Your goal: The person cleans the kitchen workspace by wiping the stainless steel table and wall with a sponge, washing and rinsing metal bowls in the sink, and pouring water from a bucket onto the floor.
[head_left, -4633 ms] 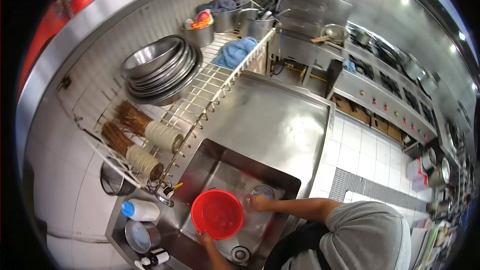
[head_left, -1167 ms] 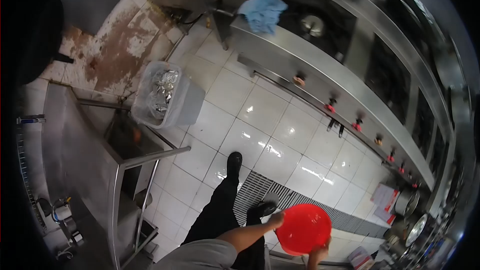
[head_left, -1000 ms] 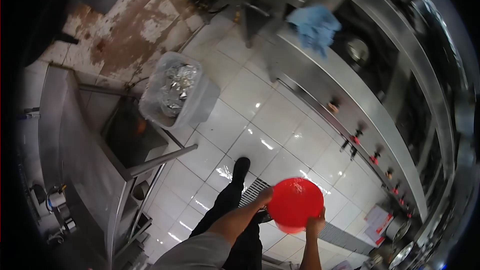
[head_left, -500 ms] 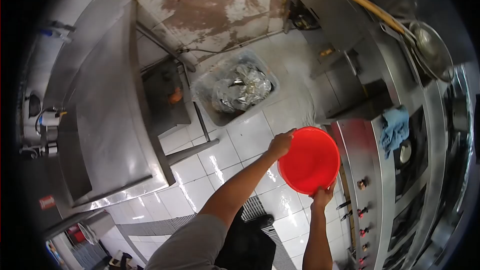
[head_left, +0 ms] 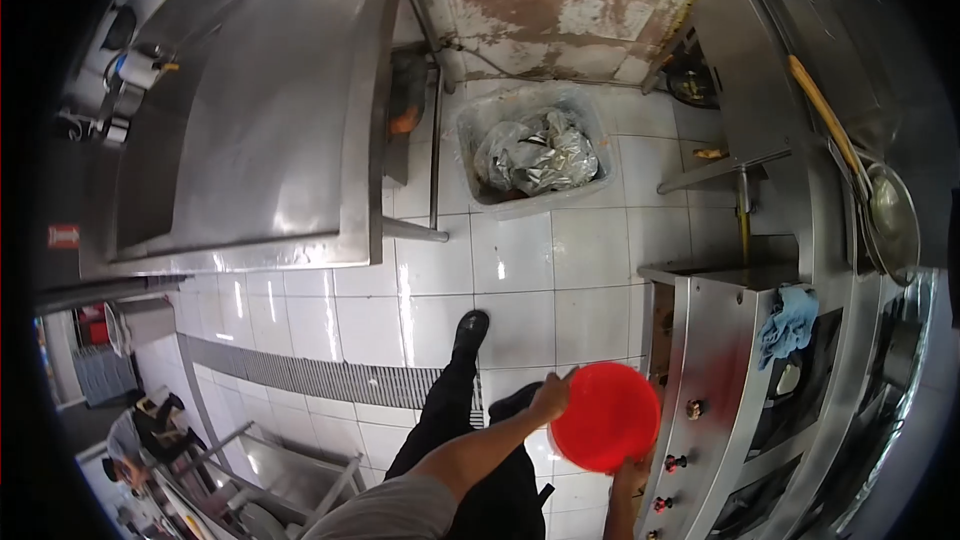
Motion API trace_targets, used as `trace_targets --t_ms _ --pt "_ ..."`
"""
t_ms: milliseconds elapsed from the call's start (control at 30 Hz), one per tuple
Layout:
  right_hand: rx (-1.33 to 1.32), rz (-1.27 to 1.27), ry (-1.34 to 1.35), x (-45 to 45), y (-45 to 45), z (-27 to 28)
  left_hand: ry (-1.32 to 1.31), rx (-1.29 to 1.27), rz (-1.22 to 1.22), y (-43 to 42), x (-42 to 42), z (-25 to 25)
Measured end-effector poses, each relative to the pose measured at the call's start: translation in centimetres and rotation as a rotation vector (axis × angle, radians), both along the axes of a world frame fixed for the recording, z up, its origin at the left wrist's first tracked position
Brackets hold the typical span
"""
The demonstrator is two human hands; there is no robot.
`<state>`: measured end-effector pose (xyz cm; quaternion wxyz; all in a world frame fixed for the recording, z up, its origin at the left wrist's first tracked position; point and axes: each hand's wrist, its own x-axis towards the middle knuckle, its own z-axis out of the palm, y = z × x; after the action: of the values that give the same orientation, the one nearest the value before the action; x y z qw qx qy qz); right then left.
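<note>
A round red plastic bucket [head_left: 605, 418] is held low in front of my body, close to the steel cooking range. My left hand [head_left: 551, 401] is closed on its upper left rim. At the lower right edge, my right hand [head_left: 632, 477] grips it from below, partly hidden. No contents can be made out inside the red interior. Under it lies the white tiled floor [head_left: 513, 245], shiny with wet-looking patches.
A clear plastic tub [head_left: 470, 165] with crumpled foil or plastic stands by the stained wall. To the left is a steel table [head_left: 270, 130]; the range [head_left: 715, 360] with knobs and a blue cloth [head_left: 790, 325] flanks the right. A floor drain grate [head_left: 300, 370] crosses behind. Another person [head_left: 125, 450] is at lower left.
The bucket has come back toward my body in both hands. A blurred streak of water beyond it no longer shows. My view has turned, and one foot is stepping on the tiles.
</note>
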<state>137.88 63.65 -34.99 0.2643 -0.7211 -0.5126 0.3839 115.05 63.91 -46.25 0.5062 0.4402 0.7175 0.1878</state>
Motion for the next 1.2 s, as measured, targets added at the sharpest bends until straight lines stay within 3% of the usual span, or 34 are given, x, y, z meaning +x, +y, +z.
trace_targets --t_ms 67,100,167,233,300,400,467,533,600,667,733,800,867,900,933,967,1000,1067,1133,1200 --pt "-0.209 -0.16 -0.04 0.0 -0.5 3.8 0.057 -0.038 -0.086 -2.8 4.6 -2.1" --pt "-0.205 -0.144 -0.049 1.4 -0.8 3.5 -0.044 -0.109 -0.079 -3.5 5.8 -1.8" --pt "-0.184 -0.065 -0.521 4.4 -1.8 2.9 -0.152 -0.177 -0.067 -4.3 6.9 -1.4" --pt "-0.197 -0.043 -0.557 6.1 -0.8 2.5 -0.311 -0.358 -0.02 -4.3 7.6 -0.5" --pt "-0.214 -0.034 -0.596 5.2 0.5 4.4 -0.334 -0.329 -0.022 -4.0 7.8 -0.8" --pt "-0.173 -0.011 -0.433 -0.4 4.7 8.9 -0.295 -0.204 0.006 -1.4 4.2 1.8" --pt "0.058 0.238 -0.52 -0.2 6.7 8.7 -0.128 -0.006 0.017 1.1 1.1 3.0" --pt "0.092 0.306 -0.281 -10.1 10.4 15.4 -0.099 0.046 -0.05 4.4 -4.9 5.0" --pt "-0.164 0.063 -0.23 -19.0 13.8 20.3 -0.081 0.028 0.006 7.4 -11.8 7.0" --pt "0.262 0.461 -0.344 -24.0 18.5 20.2 -0.127 0.14 0.205 9.0 -18.1 8.4" --pt "0.204 0.527 -0.417 -32.6 21.7 24.9 -0.275 0.192 0.486 10.8 -23.7 11.3" --pt "0.296 0.614 -0.603 -38.0 24.8 26.7 -0.327 0.225 0.654 13.7 -27.4 10.8" --pt "0.367 0.644 -0.615 -41.6 26.8 29.0 -0.482 0.386 0.741 15.6 -31.5 13.4" --pt "0.415 0.667 -0.622 -43.1 27.4 29.9 -0.521 0.306 0.827 15.6 -33.6 18.3" --pt "0.423 0.676 -0.621 -44.6 27.7 31.1 -0.522 0.314 0.836 16.2 -34.0 17.8" --pt "0.337 0.631 -0.535 -45.8 27.8 32.6 -0.472 0.407 0.863 17.1 -34.0 16.4" --pt "0.25 0.585 -0.45 -46.6 27.6 33.9 -0.421 0.498 0.889 17.3 -34.5 18.5" --pt "0.333 0.632 -0.43 -46.3 27.7 34.3 -0.329 0.416 0.899 17.1 -34.4 22.6" --pt "0.51 0.64 -0.212 -43.4 28.8 32.4 -0.15 0.502 1.017 17.1 -33.8 25.0" --pt "0.464 0.658 -0.265 -41.2 26.8 32.7 -0.212 0.56 1.079 16.7 -33.2 25.7"
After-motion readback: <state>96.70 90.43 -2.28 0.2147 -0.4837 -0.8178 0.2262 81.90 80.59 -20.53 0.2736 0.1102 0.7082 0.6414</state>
